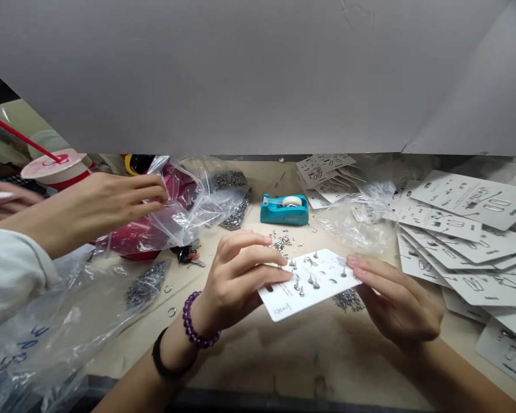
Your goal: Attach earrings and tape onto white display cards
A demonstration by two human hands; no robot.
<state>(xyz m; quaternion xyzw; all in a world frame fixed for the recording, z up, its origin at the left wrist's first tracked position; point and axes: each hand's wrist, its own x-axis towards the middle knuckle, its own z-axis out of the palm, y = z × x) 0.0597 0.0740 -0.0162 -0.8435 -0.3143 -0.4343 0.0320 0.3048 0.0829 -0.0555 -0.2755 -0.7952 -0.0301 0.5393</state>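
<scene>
Head view: the person's left hand (234, 281) and right hand (395, 295) hold a white card (307, 295) between them, tilted above the worktable (236, 350). The left hand is partly curled around the card's left edge, fingertips over its face, while its thumb is hidden. The right hand is nearly closed, its fingertips gripping the card's right corner. Small metal pins (313, 282) stand up from the card's face, near the left fingertips. A purple bead bracelet (193, 327) and a black band (165, 361) circle the left wrist. Just below the card's right end lies a pile of metal pieces (349, 299), and beyond its far edge are scattered silver bits (281, 244). A teal tape dispenser (284, 215) stands farther back, with crumpled clear plastic (356, 221) to its right. Overlapping cards (477, 252) carrying metal parts spread over the right side. At left, a co-worker's hand (90, 201) with bent fingers reaches to a clear bag (184, 209); whether it grips the plastic, I cannot tell
</scene>
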